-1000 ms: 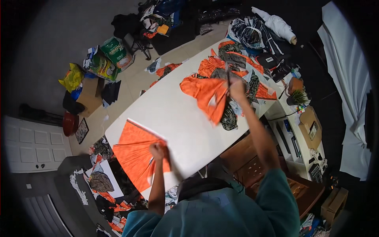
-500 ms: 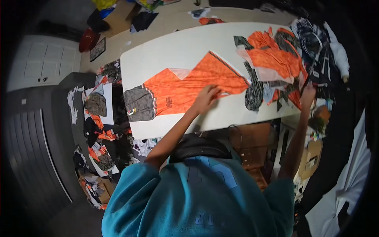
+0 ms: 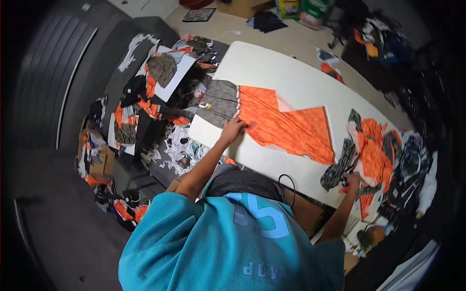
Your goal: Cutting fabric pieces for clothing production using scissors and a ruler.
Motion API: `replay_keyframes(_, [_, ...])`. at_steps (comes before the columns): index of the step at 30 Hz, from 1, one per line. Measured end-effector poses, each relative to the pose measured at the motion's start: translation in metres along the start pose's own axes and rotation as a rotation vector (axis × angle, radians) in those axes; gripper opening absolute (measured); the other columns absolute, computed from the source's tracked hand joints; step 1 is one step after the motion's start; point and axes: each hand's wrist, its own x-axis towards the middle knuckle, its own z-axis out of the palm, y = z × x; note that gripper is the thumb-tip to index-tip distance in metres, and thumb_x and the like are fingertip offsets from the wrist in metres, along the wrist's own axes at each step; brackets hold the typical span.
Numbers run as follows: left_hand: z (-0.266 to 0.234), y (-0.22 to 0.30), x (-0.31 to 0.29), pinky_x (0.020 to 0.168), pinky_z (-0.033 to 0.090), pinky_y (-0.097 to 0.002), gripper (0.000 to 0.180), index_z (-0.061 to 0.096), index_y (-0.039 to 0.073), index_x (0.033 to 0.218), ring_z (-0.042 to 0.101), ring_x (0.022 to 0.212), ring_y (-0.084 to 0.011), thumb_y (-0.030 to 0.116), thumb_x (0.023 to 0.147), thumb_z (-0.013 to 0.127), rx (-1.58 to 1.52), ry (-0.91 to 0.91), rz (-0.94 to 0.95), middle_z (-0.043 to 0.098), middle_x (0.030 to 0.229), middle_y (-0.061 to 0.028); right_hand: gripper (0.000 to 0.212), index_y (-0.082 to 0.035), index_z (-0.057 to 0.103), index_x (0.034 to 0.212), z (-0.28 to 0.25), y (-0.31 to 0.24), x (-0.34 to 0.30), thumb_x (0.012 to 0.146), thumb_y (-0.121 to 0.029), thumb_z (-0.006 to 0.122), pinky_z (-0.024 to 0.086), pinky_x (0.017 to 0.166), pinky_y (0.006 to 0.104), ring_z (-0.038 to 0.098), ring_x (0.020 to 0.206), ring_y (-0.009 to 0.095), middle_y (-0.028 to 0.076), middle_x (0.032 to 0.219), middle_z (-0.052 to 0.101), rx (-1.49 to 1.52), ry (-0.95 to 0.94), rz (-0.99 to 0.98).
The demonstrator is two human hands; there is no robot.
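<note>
An orange garment (image 3: 286, 123) with a grey patterned end (image 3: 219, 101) lies spread across the white table. My left hand (image 3: 234, 130) is at its near edge, where the grey part meets the orange, fingers closed on the cloth beside a small pucker. Over the table's right end, my right hand (image 3: 353, 181) is closed around a small dark tool, whose kind I cannot make out. Just left of that hand lies a black-and-grey patterned piece of cloth (image 3: 335, 169). A crumpled orange garment (image 3: 373, 153) lies beyond it.
Dark and white clothing (image 3: 412, 157) is heaped at the table's right end. To the left, a dark sofa (image 3: 104, 63) carries garment pieces and white boards (image 3: 177, 80). A cardboard box (image 3: 104, 160) with scraps stands farther left. A black cable (image 3: 291, 186) loops at the near edge.
The view has turned left. My left hand has moved from the middle of the orange garment to its grey end. My right hand has drawn back from the clothing heap toward the spread garment.
</note>
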Motion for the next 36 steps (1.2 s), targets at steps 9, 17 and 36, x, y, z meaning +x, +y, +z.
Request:
replay_keyframes(9, [-0.090,0.061,0.031,0.056,0.042,-0.0363,0.020,0.054,0.007,0.093,0.055,0.062,-0.0267,0.026,0.088,0.056,-0.414,0.107,0.190,0.060,0.077,-0.0097,0.061,-0.005,0.053,0.120,0.036,-0.292,-0.109,0.068,-0.027,0.075,0.043,0.090,0.0369,0.056,0.100,0.030,0.013,0.112,0.059,0.389,0.008,-0.651])
replay_keyframes(17, [-0.253,0.005,0.105,0.062,0.046,-0.0375,0.051,0.052,0.005,0.114,0.058,0.067,-0.0258,0.013,0.069,0.075,0.046,-0.321,0.207,0.063,0.079,-0.0144,0.022,-0.006,0.063,0.091,0.000,-0.340,-0.019,0.073,-0.004,0.050,0.048,0.068,0.0430,0.060,0.074,0.035,0.013,0.079,0.066,0.408,0.202,0.033])
replay_keyframes(36, [-0.413,-0.123,0.154,0.075,0.041,-0.0280,0.049,0.056,0.003,0.107,0.050,0.079,-0.0206,-0.014,0.062,0.044,-0.026,0.384,0.430,0.054,0.089,-0.0066,0.064,0.001,0.041,0.135,-0.163,-0.246,0.001,0.071,0.008,0.042,0.038,0.101,0.0348,0.047,0.123,0.031,0.019,0.135,0.047,0.373,0.129,-0.349])
